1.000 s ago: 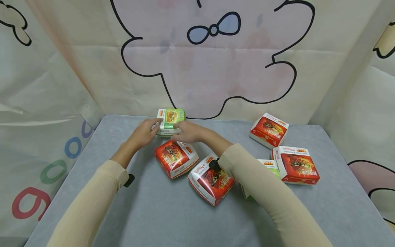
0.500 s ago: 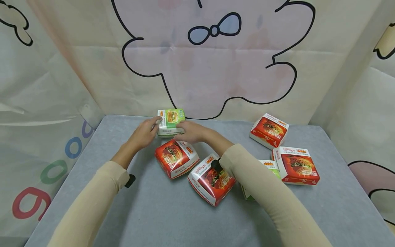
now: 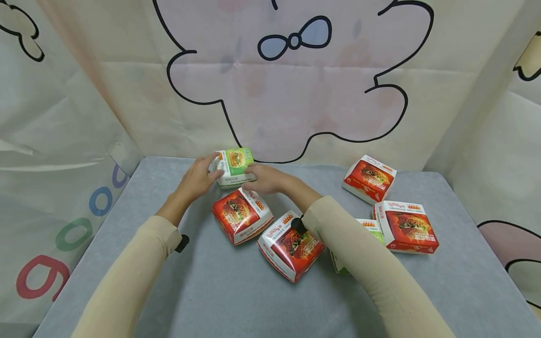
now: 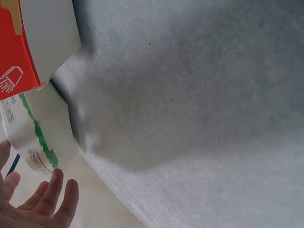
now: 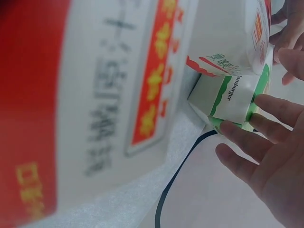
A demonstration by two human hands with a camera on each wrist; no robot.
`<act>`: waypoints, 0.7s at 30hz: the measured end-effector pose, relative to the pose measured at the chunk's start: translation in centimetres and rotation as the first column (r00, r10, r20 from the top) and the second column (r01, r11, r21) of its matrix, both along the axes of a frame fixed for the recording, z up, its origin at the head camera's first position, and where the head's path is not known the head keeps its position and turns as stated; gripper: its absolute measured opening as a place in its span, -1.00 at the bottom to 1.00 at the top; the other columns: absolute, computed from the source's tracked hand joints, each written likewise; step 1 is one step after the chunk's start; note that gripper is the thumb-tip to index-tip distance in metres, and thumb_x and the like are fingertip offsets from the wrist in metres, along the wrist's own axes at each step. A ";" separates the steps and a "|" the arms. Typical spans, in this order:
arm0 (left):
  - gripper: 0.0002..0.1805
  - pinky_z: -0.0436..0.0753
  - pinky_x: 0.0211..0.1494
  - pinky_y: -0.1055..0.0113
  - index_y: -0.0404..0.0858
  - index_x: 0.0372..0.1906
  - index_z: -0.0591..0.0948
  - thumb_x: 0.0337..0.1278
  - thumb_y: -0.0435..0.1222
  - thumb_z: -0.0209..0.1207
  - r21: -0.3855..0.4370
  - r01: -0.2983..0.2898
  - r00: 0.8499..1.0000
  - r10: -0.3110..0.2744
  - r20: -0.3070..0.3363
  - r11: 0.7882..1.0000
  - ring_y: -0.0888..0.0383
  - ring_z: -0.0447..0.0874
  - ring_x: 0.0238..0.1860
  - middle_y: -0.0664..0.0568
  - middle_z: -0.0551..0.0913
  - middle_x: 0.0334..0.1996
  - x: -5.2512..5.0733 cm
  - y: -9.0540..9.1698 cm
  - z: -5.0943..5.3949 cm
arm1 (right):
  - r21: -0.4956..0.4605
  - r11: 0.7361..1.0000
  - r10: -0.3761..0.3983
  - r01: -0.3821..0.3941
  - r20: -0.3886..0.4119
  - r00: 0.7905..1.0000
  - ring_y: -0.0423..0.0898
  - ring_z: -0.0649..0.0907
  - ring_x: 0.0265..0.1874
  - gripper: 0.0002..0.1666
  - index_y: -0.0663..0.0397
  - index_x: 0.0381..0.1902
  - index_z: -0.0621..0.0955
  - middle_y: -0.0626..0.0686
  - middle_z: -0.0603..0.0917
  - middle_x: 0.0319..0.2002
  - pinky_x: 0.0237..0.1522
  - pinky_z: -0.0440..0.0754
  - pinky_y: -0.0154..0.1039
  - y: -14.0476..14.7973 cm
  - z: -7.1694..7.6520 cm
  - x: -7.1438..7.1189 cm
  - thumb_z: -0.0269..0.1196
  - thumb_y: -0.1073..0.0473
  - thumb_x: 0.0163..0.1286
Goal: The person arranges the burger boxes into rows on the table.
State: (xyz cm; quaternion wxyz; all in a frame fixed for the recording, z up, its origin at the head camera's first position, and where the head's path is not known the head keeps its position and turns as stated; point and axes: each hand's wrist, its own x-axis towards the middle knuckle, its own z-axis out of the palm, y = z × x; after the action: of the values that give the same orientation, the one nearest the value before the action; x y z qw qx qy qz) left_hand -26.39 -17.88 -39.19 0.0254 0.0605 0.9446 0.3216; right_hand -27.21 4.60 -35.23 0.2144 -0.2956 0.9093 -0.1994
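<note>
Flanking the green-and-white hamburger box (image 3: pixel 234 168), which lies just behind the leftmost red burger box (image 3: pixel 242 216), the left hand (image 3: pixel 197 180) and right hand (image 3: pixel 268 180) sit about equally near its opposite sides, fingers loosely extended, unclenched, the right's fingertips seemingly touching it.

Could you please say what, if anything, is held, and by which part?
A hold cannot be confirmed: the left grip is by the far green box on its left side, the right grip at its near right corner.
</note>
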 end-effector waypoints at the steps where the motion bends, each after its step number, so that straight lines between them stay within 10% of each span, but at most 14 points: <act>1: -0.27 0.45 0.23 -0.20 -0.14 0.56 0.16 0.41 -0.12 0.15 0.000 0.008 1.000 -0.008 0.007 1.000 -0.24 0.40 0.26 -0.33 0.23 0.41 0.0 0.0 0.0 | -0.001 1.000 -0.001 0.001 -0.002 1.000 0.13 0.23 0.48 -0.33 0.28 0.43 0.35 0.26 0.19 0.51 0.46 0.18 -0.05 0.0 0.0 0.0 0.09 0.00 0.52; 12: -0.18 0.13 0.43 -0.28 -0.17 0.57 0.15 0.33 -0.06 0.22 -0.026 0.081 0.995 -0.080 0.062 0.996 -0.30 -0.03 0.52 -0.30 -0.02 0.55 -0.1 0.0 0.2 | -0.018 1.000 0.000 0.000 -0.007 1.000 0.13 0.21 0.49 -0.31 0.32 0.43 0.33 0.27 0.16 0.52 0.47 0.16 -0.08 0.3 -0.4 -0.5 0.11 0.02 0.50; 21: -0.27 0.24 0.38 -0.27 -0.22 0.49 0.31 0.33 -0.04 0.21 -0.081 0.090 0.996 -0.087 0.033 0.993 -0.31 0.12 0.45 -0.36 0.11 0.48 0.0 0.2 0.2 | -0.035 0.999 -0.013 0.013 -0.007 1.000 0.12 0.18 0.50 -0.26 0.28 0.49 0.24 0.25 0.16 0.52 0.48 0.13 -0.07 0.0 -0.4 -0.4 0.11 0.01 0.51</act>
State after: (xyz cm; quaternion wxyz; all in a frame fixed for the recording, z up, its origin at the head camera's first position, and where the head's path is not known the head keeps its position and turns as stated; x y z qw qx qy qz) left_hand -26.41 -17.72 -39.03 0.0561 0.0965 0.9530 0.2818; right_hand -27.58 4.64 -35.61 0.2045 -0.2941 0.9084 -0.2154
